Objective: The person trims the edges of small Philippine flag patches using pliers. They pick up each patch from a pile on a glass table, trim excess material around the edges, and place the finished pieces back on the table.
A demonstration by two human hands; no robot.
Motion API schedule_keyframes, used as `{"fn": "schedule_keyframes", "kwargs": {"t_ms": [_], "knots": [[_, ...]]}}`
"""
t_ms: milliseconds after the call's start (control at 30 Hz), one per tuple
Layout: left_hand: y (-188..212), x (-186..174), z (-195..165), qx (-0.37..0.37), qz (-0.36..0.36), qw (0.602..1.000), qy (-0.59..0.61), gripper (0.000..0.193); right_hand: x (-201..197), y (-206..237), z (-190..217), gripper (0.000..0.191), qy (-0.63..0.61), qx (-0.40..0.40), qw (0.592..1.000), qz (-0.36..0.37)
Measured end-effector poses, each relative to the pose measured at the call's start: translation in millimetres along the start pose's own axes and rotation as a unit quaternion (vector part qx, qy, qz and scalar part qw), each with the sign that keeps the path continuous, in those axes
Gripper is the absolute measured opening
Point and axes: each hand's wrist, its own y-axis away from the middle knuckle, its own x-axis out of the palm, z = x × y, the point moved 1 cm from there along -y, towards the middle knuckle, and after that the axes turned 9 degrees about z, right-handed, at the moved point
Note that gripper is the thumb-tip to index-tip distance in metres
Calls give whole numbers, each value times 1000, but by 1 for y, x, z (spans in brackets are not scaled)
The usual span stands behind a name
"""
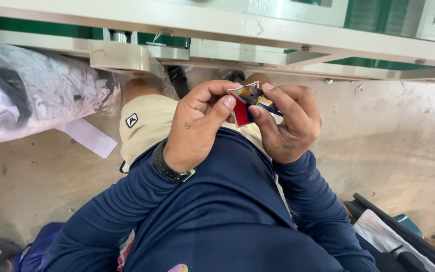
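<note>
Both hands pinch one small red-blue packet (pixel 241 112) above the lap: left hand (pixel 197 126) w/ thumb on its top edge, right hand (pixel 290 123) gripping the other side. Looks light, thin, prob. crinkly and slippery; best held at the edges.

I see my left hand (pixel 197 126) and right hand (pixel 288 126) meeting on a small packet (pixel 245 106) just below the workbench frame (pixel 227 25); a plastic bag (pixel 31 95) lies far left of the packet.

Small packet (pixel 242 108) half-hidden by fingers (pixel 217 108)
</note>
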Motion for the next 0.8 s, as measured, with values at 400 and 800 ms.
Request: {"fn": "schedule_keyframes", "kwargs": {"t_ms": [400,800], "knots": [[-20,10,-10,27,21,999,43,19,-7,-23,-3,38,6,-54,998,-43],[-22,16,-2,33,-3,995,97,20,-8,-33,-7,34,30,-85,995,-49]]}}
